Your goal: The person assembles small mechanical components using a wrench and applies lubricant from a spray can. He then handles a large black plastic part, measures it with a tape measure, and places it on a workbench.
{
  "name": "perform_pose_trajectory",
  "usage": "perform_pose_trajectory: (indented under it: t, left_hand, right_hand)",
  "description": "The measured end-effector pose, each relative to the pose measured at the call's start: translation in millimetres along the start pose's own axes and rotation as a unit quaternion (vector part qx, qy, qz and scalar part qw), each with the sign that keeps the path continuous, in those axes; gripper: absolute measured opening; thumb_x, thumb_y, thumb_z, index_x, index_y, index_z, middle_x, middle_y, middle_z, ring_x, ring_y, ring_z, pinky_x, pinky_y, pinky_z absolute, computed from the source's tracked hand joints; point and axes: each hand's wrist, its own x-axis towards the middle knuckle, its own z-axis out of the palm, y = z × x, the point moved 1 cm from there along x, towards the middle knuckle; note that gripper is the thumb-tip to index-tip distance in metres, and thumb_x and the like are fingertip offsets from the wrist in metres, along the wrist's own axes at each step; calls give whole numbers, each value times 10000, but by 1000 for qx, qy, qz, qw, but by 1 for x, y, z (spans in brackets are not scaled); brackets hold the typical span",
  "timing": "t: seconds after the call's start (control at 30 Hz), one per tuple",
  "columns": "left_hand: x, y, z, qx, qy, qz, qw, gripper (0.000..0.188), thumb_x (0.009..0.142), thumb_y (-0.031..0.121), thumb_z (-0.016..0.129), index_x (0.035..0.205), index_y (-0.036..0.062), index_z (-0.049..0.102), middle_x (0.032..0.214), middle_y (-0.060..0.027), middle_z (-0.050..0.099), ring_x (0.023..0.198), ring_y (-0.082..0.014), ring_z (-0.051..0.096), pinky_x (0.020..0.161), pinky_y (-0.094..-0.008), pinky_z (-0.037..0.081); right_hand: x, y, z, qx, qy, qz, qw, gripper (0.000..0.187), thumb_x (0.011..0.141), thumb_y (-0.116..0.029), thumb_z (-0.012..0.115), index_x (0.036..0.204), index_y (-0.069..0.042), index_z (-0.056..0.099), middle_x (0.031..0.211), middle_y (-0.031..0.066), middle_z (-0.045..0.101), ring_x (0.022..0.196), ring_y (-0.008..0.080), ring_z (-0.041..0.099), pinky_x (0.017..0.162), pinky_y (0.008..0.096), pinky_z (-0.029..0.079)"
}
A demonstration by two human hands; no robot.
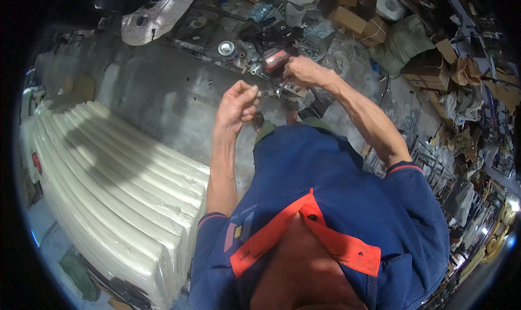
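My left hand [237,105] is closed, thumb and fingers pinched at one end of a small metal fitting [267,93]. To its right, my right hand [305,71] has its fingers curled around a thin metal piece [283,86] that reaches down to the fitting's other end. Its kind is too small to make out. Just beyond the right hand is a red and black object [275,60], which looks like a power tool's battery end; whether the hand touches it cannot be told. A spray can [226,48] stands on the floor beyond my left hand.
White, plastic-wrapped long panels [119,174] are stacked at the left. Cardboard boxes [353,17] and a green sack [404,44] lie at the far right. A metal frame [201,52] and a tray of small hardware [313,48] are on the concrete floor ahead.
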Motion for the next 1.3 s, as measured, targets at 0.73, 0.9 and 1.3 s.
perform_pose_trajectory:
  t: [0.73, 0.9, 1.3]
  left_hand:
    - [22, -2, -5, -102, 44, 107, 988, 141, 988, 139, 685, 934, 135, 555, 785, -72, 624, 476, -62, 450, 387, -184, 288]
    - [28, -6, 5, -73, 101, 162, 979, 167, 971, 139, 713, 945, 106, 552, 768, -58, 613, 480, -56, 459, 383, -186, 293]
    - [40, -12, 23, -44, 143, 198, 969, 187, 962, 142, 728, 959, 84, 550, 756, -49, 602, 487, -42, 458, 383, -185, 278]
  right_hand:
    - [-43, -36, -17, 388, 239, 275, 847, 363, 1049, -291, 559, 1021, 45, 696, 696, 9, 575, 658, 116, 580, 586, 322, 464]
    - [-77, -70, -6, 577, 248, 265, 731, 272, 1052, -255, 558, 1028, -9, 671, 742, -46, 521, 648, 45, 444, 576, 249, 368]
    - [-82, -123, -26, 187, 260, 303, 898, 174, 920, -155, 688, 1042, -34, 718, 768, 210, 671, 690, 344, 698, 633, 417, 522]
